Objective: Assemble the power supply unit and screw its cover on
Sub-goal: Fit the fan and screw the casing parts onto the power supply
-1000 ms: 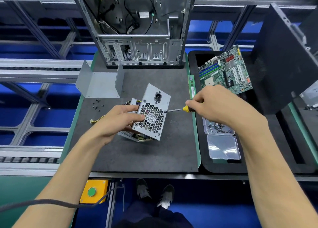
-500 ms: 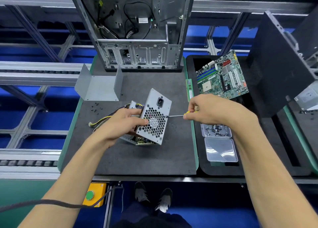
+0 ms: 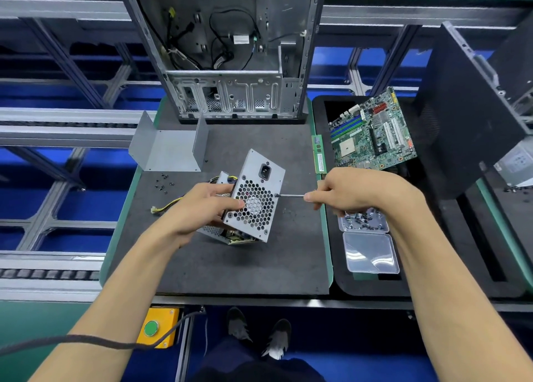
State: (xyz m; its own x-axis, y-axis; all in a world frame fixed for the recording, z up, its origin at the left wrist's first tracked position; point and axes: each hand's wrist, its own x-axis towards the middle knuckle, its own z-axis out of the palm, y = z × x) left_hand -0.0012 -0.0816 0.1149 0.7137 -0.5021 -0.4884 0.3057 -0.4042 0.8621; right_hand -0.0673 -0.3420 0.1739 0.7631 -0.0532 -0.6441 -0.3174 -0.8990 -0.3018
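Power supply (image 3: 253, 197) looks stiff and hefty, so we'd keep our left hand (image 3: 206, 207) gripping its metal case while our right hand (image 3: 350, 191) holds the screwdriver (image 3: 290, 195).

Silver honeycomb-perforated power supply unit (image 3: 257, 197), green motherboard (image 3: 372, 130), dark grey mat (image 3: 230, 260)
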